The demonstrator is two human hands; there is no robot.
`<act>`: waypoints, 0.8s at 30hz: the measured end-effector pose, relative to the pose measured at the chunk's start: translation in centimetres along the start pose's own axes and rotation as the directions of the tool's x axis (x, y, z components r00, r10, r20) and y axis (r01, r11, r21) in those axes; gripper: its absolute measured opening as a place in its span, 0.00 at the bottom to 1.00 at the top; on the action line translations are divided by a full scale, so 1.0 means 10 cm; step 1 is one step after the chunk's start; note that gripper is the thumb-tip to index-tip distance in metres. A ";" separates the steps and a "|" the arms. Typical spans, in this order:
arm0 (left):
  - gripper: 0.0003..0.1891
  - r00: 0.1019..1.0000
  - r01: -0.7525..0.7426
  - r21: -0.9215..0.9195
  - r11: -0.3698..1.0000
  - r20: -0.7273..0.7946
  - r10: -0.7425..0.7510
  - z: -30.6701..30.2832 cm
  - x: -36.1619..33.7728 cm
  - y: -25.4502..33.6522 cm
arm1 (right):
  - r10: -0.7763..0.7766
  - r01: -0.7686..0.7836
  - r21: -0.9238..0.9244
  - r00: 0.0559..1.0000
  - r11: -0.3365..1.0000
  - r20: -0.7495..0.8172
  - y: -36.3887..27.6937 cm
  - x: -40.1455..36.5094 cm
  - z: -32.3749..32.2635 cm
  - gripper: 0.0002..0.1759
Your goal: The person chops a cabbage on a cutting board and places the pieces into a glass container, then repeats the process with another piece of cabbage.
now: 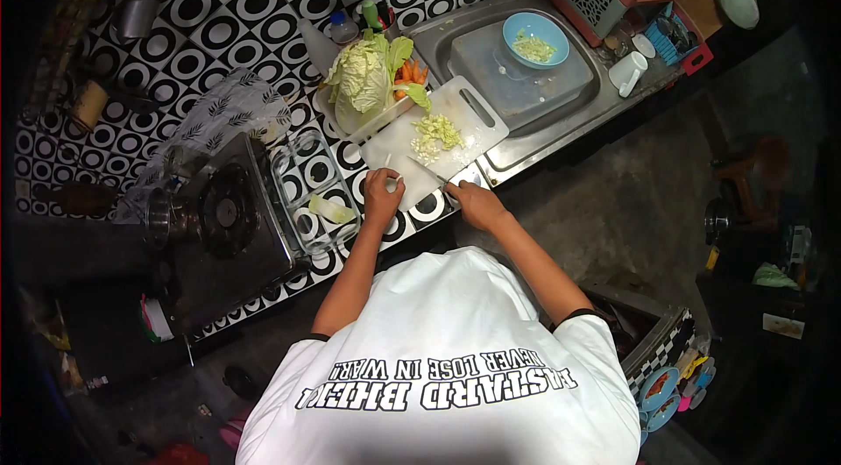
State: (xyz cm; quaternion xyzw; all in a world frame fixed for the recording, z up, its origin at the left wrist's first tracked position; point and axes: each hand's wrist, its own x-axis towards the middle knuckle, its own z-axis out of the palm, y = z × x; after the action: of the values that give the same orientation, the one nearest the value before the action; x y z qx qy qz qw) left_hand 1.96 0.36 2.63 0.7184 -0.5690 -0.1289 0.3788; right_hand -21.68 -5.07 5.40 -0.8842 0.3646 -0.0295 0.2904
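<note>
My right hand [476,205] grips a knife [429,171], its blade angled over the white cutting board [477,142]. Close to the board's lower left edge, my left hand [384,196] has its fingers closed on a small pale cabbage piece [399,179], partly hidden by them. Chopped cabbage [438,134] lies in a heap beyond the blade. Behind the board, a whole napa cabbage [361,79] and carrots [410,78] sit in a white container [352,128]. A larger pale piece [331,208] rests in a clear glass dish [302,169] to the left.
A blue bowl [512,27] with chopped pieces stands on a translucent lid or tray [526,97] over the sink [604,84]. A white mug [627,73] lies right of it, near a red dish rack [596,0]. A gas stove [229,211] occupies the left.
</note>
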 end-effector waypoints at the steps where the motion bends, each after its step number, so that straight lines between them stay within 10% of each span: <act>1: 0.07 0.998 -0.058 0.029 0.998 -0.006 0.058 0.03 -0.01 -0.02 | 0.019 -0.018 -0.007 0.999 1.000 0.030 -0.01 0.01 -0.03 0.33; 8: 0.07 0.995 -0.102 0.084 0.991 0.022 0.100 0.15 -0.05 -0.02 | 0.049 -0.050 0.071 0.999 0.996 0.018 -0.17 -0.09 -0.19 0.44; 17: 0.08 0.998 -0.059 0.154 0.986 0.025 0.055 0.23 -0.06 -0.03 | 0.233 -0.172 0.440 0.968 0.882 -0.090 -0.27 -0.05 0.05 0.15; 24: 0.08 0.999 -0.043 0.191 0.981 -0.003 0.044 0.20 -0.10 0.01 | 0.380 -0.293 0.633 0.925 0.716 -0.003 -0.21 0.02 0.36 0.18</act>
State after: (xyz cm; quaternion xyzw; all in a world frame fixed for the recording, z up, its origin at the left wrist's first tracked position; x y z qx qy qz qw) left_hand 0.30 0.51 1.09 0.7392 -0.5929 -0.0630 0.3131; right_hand -19.31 -2.24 3.47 -0.6530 0.5074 -0.1533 0.5410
